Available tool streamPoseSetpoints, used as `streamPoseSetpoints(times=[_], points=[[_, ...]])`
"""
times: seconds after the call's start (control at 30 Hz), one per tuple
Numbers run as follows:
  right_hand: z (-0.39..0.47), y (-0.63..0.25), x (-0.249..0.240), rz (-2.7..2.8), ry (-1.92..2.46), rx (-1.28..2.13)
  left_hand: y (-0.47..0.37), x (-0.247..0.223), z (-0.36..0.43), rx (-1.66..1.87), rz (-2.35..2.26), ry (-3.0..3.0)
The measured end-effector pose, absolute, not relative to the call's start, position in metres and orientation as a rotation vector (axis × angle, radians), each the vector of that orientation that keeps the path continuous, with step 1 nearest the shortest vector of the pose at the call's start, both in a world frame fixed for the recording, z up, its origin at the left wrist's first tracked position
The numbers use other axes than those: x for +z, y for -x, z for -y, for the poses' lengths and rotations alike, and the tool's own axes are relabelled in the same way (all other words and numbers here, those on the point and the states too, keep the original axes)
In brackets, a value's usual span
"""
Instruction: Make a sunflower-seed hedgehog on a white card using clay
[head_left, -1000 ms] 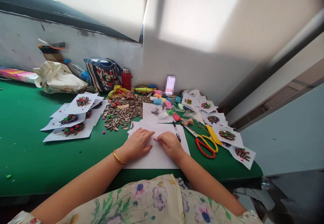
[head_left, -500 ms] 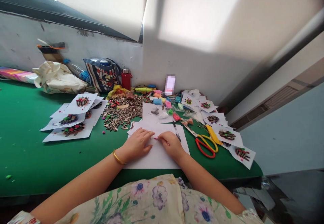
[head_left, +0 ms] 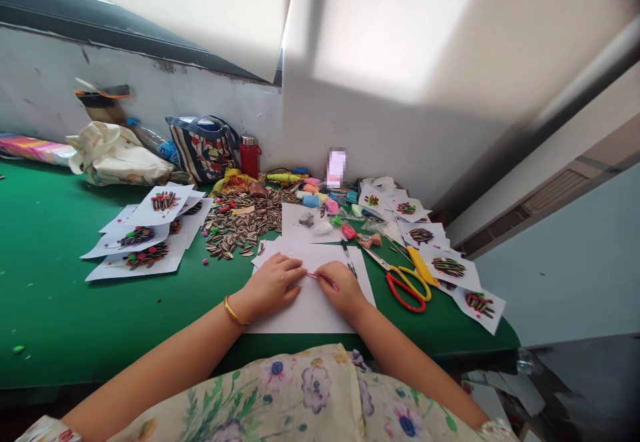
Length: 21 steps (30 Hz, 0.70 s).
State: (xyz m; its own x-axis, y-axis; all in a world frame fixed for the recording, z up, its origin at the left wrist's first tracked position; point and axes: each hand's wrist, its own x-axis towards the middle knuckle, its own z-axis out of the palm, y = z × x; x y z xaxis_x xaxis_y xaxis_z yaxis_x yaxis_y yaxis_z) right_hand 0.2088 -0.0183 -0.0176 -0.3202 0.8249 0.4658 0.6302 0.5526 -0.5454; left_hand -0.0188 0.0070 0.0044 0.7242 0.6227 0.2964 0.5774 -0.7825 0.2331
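Pink strip (head_left: pixel 311 275): thin, between the two hands, over the white paper (head_left: pixel 300 321); too small to judge its material.
Right grip (head_left: pixel 343 289): fingers closed around the strip.
Left grip (head_left: pixel 273 285): palm down above the paper, fingertips at the strip's other end; whether they pinch it, I can't say.
Black pen (head_left: pixel 349 259): on the paper, just beyond the right grip.
Scissors (head_left: pixel 389 267): on the green worktop (head_left: pixel 125 322), right of the paper.

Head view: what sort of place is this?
Probably a craft workspace, maybe a classroom: a heap of seeds, scissors and paper sheets decorated with seeds.
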Motion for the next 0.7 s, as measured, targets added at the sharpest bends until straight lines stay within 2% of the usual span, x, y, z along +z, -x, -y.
streamPoseSetpoints(times=[0.7], points=[[0.0201,-0.2109,-0.0144,2.107,1.183,0.318,0.0179,0.0088,-0.0049,0.537,-0.988,-2.782]])
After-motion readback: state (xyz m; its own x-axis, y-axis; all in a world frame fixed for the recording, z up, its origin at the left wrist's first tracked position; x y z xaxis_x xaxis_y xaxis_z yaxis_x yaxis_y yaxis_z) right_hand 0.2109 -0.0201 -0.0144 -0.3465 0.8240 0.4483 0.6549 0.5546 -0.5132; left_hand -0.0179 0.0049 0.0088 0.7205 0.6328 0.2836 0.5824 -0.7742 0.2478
